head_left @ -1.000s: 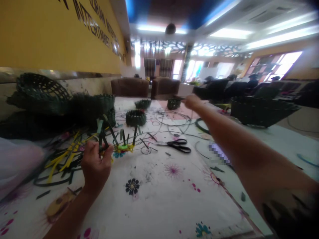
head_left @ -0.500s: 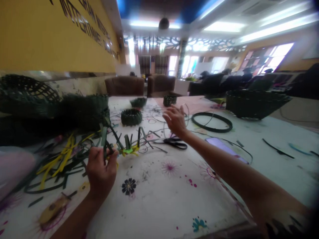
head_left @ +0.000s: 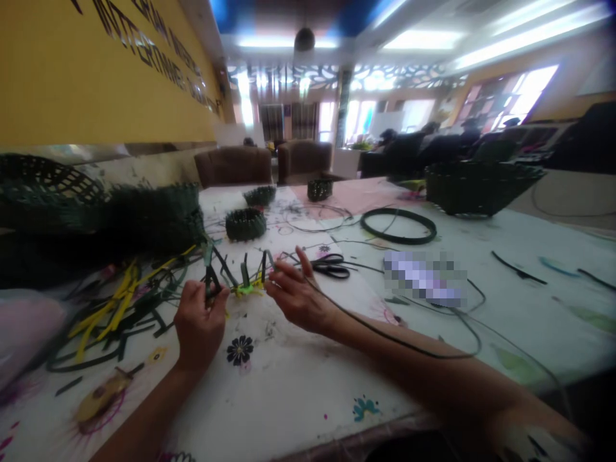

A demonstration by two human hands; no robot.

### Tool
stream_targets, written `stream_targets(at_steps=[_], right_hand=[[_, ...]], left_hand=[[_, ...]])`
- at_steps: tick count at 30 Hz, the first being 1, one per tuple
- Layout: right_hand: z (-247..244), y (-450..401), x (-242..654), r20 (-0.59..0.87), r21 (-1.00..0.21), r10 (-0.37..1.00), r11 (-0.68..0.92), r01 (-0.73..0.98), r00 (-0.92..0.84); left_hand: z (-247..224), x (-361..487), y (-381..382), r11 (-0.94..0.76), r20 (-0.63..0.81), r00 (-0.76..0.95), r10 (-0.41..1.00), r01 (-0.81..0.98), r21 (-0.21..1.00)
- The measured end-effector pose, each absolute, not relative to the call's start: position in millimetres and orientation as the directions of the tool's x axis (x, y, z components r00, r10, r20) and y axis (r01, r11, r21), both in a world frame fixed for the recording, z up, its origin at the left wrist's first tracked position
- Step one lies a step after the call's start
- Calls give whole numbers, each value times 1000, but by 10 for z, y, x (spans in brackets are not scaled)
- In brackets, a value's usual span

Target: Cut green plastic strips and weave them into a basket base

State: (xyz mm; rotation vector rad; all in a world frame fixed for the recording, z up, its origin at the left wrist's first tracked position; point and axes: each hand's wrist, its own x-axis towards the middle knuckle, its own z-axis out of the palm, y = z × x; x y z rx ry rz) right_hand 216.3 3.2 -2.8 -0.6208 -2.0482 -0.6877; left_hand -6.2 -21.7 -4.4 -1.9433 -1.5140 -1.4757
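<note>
Left hand [head_left: 199, 324] clamped on dark strips [head_left: 210, 277] of woven base [head_left: 248, 290], near middle of worktop [head_left: 308, 385]. Right hand [head_left: 298, 298] open, just beside. Loose strip [head_left: 433, 355] across right forearm [head_left: 409, 378] could snag, yank base askew.

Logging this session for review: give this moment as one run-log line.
left hand: grips dark green strips | right hand: open beside them, long dark strip across forearm | nearby: black-handled scissors

Bright ceiling panels [head_left: 423, 40] and glaring windows [head_left: 527, 90] give strong light; frame edges bend and blur.
</note>
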Motion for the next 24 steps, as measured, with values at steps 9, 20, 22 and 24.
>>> stream_targets(at_steps=[9,20,22,24], right_hand=[[-89,-57,2099,778,228,242,751,620,-580],[-104,-137,2055,364,-200,760,629,751,-538],[-92,-133,2030,347,-454,798,602,657,-492],[-92,-112,2014,314,-748,834,512,423,-453]], left_hand=[[-86,50,-264,-444,794,-23,607,819,363],[-131,161,-285,-531,796,116,593,800,279],[-132,185,-302,-567,803,169,572,788,238],[-133,201,-314,-599,806,206,555,772,215]])
